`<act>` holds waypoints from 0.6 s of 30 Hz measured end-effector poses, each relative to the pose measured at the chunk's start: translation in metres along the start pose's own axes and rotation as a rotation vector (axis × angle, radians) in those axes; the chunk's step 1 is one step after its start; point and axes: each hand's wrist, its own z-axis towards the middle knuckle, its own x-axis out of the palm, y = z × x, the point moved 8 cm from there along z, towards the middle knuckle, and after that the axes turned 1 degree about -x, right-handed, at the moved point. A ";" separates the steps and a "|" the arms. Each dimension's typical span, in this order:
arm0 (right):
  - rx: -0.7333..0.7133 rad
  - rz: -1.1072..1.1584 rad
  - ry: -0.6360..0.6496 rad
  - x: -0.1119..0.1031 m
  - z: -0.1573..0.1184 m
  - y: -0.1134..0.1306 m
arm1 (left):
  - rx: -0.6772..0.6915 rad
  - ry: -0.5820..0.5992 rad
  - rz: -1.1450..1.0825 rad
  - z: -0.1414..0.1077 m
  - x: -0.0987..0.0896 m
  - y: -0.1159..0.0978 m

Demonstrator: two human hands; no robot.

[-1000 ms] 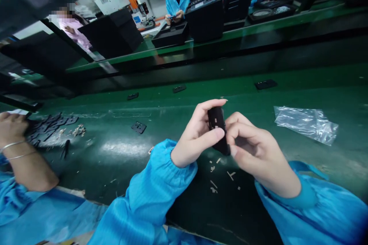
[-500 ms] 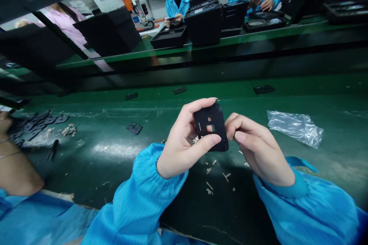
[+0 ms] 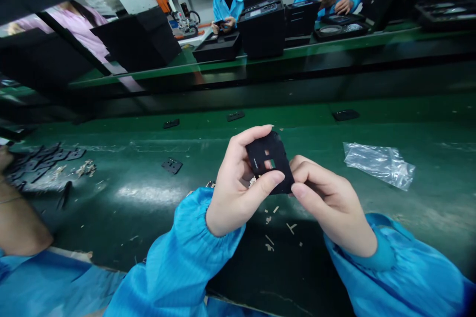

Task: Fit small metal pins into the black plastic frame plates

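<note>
While one second ago the head view showed the plate (image 3: 278,156) almost edge-on to me, now its flat face is turned toward me, and I can see two openings in it. Half a second ago this face was already visible, but my right thumb (image 3: 303,194) was a little apart from the plate; now its tip is at the right edge, near the lower corner.

The plate is above the table (image 3: 130,228), tilted, in my left hand (image 3: 232,195). My left thumb (image 3: 267,184) presses across the lower part of the face, the forefinger goes along the top edge, and the other fingers are mostly hidden behind; so they pinch it between them. In my right hand (image 3: 332,200), thumb and forefinger come close together at the edge; if they pinch the edge itself or something small, I cannot tell.

Below my hands lie pale scraps (image 3: 291,228). A clear bag (image 3: 379,166) lies to the right, apart from my fingers.
</note>
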 end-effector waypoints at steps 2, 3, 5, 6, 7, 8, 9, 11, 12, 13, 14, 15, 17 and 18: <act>0.004 0.053 0.016 0.001 -0.001 0.000 | 0.027 -0.043 0.000 -0.002 -0.002 -0.003; 0.004 0.089 0.027 0.002 -0.002 0.001 | 0.044 -0.065 0.001 -0.002 -0.004 -0.005; 0.011 0.133 0.045 0.003 -0.003 0.001 | 0.084 -0.098 0.013 -0.004 -0.005 -0.011; 0.014 0.135 0.047 0.004 -0.004 0.002 | 0.099 -0.106 0.024 -0.005 -0.005 -0.014; 0.018 0.125 0.044 0.004 -0.004 0.002 | 0.117 -0.115 0.038 -0.006 -0.005 -0.017; 0.023 0.113 0.042 0.004 -0.004 0.003 | 0.133 -0.124 0.052 -0.007 -0.005 -0.019; 0.026 0.109 0.039 0.005 -0.005 0.004 | 0.148 -0.134 0.066 -0.008 -0.005 -0.022; 0.025 0.122 0.029 0.006 -0.005 0.006 | 0.179 -0.152 0.086 -0.010 -0.004 -0.026; 0.025 0.130 0.023 0.006 -0.005 0.007 | 0.197 -0.162 0.095 -0.011 -0.004 -0.027; 0.027 0.135 0.016 0.006 -0.006 0.007 | 0.213 -0.172 0.105 -0.012 -0.004 -0.029; 0.030 0.139 0.009 0.005 -0.006 0.007 | 0.225 -0.183 0.117 -0.013 -0.003 -0.030; 0.034 0.141 0.005 0.005 -0.007 0.007 | 0.239 -0.196 0.130 -0.014 -0.003 -0.031; 0.039 0.147 -0.003 0.005 -0.007 0.005 | 0.261 -0.219 0.155 -0.015 -0.003 -0.033; 0.039 0.152 -0.004 0.005 -0.008 0.004 | 0.272 -0.222 0.161 -0.016 -0.003 -0.034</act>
